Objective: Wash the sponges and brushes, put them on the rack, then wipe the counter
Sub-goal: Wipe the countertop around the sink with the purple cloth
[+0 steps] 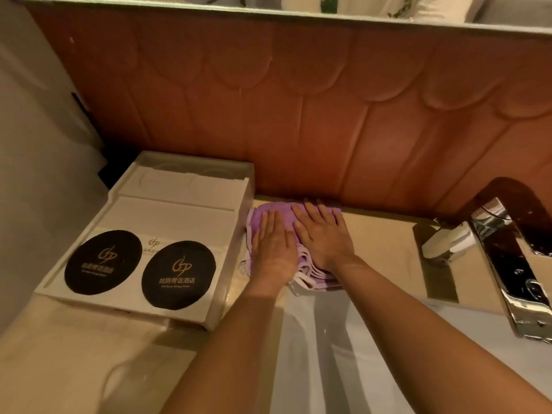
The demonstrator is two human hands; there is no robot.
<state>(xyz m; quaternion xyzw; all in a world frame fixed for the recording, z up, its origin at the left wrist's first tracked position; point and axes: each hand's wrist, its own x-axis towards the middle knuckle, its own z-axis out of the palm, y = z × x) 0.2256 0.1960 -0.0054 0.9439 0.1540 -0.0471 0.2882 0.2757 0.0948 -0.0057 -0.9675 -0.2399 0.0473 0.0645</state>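
A purple cloth (277, 215) with pale striped edges lies folded on the beige counter (379, 234), against the brown wall panel. My left hand (273, 245) lies flat on its left part, fingers together and stretched out. My right hand (324, 236) presses flat on its right part, fingers slightly spread toward the wall. Both palms rest on top of the cloth without gripping it. No sponges, brushes or rack are in view.
A white tray (179, 210) with two black round coasters (103, 261) stands just left of the cloth. A chrome tap (507, 252) rises at the right over the white basin (328, 354). A mirror edge (268, 10) runs along the top.
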